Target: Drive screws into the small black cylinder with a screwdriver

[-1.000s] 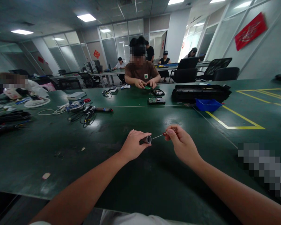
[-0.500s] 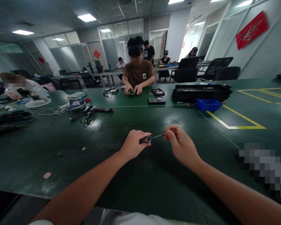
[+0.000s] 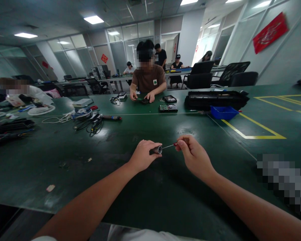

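Note:
My left hand (image 3: 143, 155) is closed round a short grey metal tube (image 3: 157, 150), thumb below and fingers above. The tube's open round end faces right, toward my other hand. In my right hand (image 3: 194, 152) is a screwdriver (image 3: 175, 144) with a reddish handle, mostly covered by the fingers. Its thin shaft points left and its tip meets the rim or mouth of the tube; whether it goes inside I cannot tell. Both hands are held over the green table (image 3: 140, 204).
Across the table a person (image 3: 149, 78) handles a small dark part, near opened hard drives (image 3: 168, 107). A long black casing (image 3: 215, 99) and a blue tray (image 3: 223, 112) lie far right. Cables (image 3: 94, 123) lie at left. Paper scraps (image 3: 50, 188) are near the front edge.
My hands, the tube and the screwdriver have hardly moved. The person opposite has moved their hands apart, and a dark part now shows under one hand.

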Motion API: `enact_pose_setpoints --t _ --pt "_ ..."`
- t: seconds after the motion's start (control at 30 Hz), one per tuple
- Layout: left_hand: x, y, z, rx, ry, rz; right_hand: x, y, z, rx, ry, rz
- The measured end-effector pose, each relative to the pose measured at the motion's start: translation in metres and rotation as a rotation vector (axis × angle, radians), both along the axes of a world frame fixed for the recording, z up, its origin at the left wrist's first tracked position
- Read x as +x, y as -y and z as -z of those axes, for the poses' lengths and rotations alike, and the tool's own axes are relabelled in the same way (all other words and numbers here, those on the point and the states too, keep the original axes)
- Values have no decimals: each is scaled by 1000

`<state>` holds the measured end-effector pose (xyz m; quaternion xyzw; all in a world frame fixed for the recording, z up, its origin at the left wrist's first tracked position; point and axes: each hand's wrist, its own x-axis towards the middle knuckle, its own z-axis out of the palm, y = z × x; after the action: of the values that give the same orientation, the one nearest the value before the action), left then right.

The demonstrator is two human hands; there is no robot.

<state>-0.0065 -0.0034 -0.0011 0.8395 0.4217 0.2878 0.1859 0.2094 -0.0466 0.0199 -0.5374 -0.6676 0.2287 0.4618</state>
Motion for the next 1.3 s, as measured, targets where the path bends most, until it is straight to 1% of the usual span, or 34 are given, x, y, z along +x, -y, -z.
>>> enact_pose_setpoints --t 0.33,0.63,0.83,1.07,1.3 --pt "0 -2 3 -2 12 -1 0 0 0 -15 -16 -2" --pt "0 0 0 -18 6 -3 -2 1 2 8 11 -31" --pt "0 -2 3 -2 21 7 -2 3 2 3 1 -40" --pt "-1 -2 3 -17 34 3 -3 2 1 3 -18 -35" --pt "-1 -3 5 9 49 15 -1 3 2 20 -62 -9"
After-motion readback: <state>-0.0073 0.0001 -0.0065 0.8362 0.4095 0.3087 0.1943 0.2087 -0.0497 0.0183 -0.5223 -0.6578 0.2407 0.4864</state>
